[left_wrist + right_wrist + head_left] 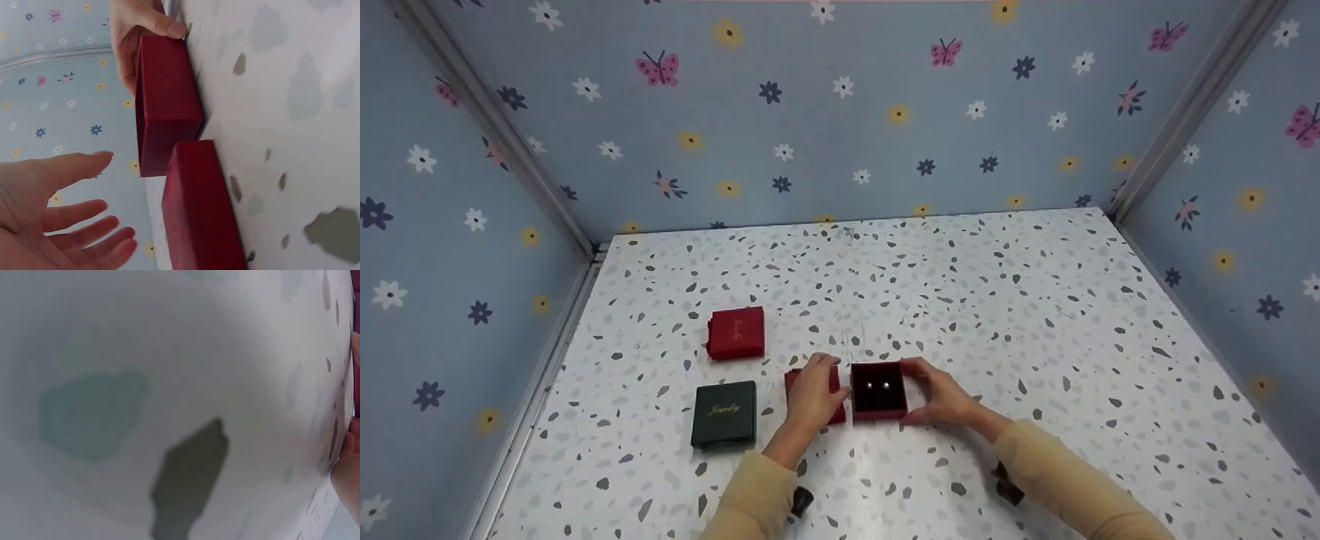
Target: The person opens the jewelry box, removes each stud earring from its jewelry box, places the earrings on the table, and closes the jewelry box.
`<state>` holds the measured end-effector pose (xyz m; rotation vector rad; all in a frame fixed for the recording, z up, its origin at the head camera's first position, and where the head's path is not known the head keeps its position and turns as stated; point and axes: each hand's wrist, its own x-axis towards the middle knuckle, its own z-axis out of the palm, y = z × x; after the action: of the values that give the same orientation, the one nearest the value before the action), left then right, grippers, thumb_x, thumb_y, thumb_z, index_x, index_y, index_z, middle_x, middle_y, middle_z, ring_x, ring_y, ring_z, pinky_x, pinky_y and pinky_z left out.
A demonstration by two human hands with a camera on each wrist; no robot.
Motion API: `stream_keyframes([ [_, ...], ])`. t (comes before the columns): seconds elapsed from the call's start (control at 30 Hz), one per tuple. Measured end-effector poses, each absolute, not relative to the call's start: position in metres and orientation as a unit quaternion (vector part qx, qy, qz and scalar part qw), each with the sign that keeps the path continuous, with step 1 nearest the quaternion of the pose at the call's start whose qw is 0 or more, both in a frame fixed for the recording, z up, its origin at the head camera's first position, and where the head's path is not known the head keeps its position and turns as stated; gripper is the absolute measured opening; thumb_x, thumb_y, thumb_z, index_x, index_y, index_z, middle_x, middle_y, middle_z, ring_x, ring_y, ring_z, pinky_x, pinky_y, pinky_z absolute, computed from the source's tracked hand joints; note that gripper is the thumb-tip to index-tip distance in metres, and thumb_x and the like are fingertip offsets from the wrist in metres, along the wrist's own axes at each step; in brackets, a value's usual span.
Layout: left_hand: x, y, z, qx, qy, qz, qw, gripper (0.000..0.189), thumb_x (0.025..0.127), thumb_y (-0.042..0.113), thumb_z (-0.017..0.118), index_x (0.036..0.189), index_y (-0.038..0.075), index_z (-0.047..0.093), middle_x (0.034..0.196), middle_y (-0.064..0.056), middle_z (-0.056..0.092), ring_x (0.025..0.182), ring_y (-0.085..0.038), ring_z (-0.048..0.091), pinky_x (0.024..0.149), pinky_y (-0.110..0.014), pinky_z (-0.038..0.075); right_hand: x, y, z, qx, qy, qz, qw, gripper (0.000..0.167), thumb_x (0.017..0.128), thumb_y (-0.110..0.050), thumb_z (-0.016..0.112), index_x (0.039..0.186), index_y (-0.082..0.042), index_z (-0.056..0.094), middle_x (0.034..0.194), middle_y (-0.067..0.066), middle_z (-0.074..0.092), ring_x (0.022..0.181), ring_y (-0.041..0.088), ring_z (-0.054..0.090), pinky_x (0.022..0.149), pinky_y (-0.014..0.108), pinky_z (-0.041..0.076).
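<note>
An open red jewelry box [879, 414] stands on the table with its dark lining facing up and a pair of pearl-like stud earrings [877, 385] inside. My right hand [941, 394] grips its right side, thumb at the near corner and fingers at the far one. Left of it lies a flatter red box piece [838, 412], seen low in the left wrist view; whether it is a lid is hard to tell. My left hand [811, 394] hovers over that piece, and the left wrist view shows its fingers spread apart from it. The right wrist view mostly shows tabletop.
A closed dark green box [724, 415] marked "Jewelry" lies to the left. Behind it sits a closed red box [736, 333] with gold lettering. Patterned blue panels [840, 112] wall in the speckled table [960, 300] at the back and sides.
</note>
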<state>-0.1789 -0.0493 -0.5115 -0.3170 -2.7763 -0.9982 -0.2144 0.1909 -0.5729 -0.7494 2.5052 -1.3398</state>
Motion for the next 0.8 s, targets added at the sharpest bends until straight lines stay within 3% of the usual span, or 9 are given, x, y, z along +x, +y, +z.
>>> stream_keyframes([
  [0.3,-0.18,-0.036,-0.523,-0.123,-0.907,-0.388,0.11,0.027,0.072,0.007,0.071,0.097,0.001,0.063,0.095,-0.008,0.059,0.084,-0.023,0.058,0.071,-0.031,0.046,-0.215,0.19,-0.57,-0.273,0.827,-0.481,0.099,0.085,0.053,-0.015,0.085,0.125,-0.01,0.04,0.122,0.0,0.05,0.116,0.013,0.042,0.1,0.029,0.026],
  [0.47,-0.182,-0.031,-0.531,-0.131,-0.9,-0.402,0.106,0.024,0.072,0.007,0.071,0.095,0.002,0.064,0.092,-0.007,0.06,0.076,-0.022,0.058,0.066,-0.029,0.047,-0.208,0.185,-0.553,-0.284,0.818,-0.492,0.093,0.082,0.055,-0.005,0.083,0.124,0.0,0.04,0.122,0.011,0.05,0.116,0.023,0.043,0.1,0.036,0.026],
  [0.63,-0.183,-0.027,-0.539,-0.134,-0.909,-0.382,0.104,0.022,0.072,0.01,0.072,0.092,0.005,0.065,0.09,-0.005,0.062,0.082,-0.02,0.057,0.073,-0.03,0.045,-0.204,0.183,-0.544,-0.284,0.82,-0.487,0.093,0.081,0.055,-0.002,0.082,0.123,0.005,0.04,0.122,0.017,0.049,0.116,0.028,0.042,0.1,0.04,0.026],
  [0.8,-0.183,-0.022,-0.542,-0.122,-0.919,-0.365,0.089,0.022,0.073,0.012,0.071,0.093,0.006,0.066,0.092,-0.005,0.063,0.09,-0.02,0.056,0.08,-0.032,0.044,-0.209,0.187,-0.56,-0.274,0.835,-0.469,0.09,0.084,0.053,-0.009,0.084,0.125,-0.004,0.04,0.123,0.008,0.05,0.116,0.02,0.042,0.1,0.036,0.026],
])
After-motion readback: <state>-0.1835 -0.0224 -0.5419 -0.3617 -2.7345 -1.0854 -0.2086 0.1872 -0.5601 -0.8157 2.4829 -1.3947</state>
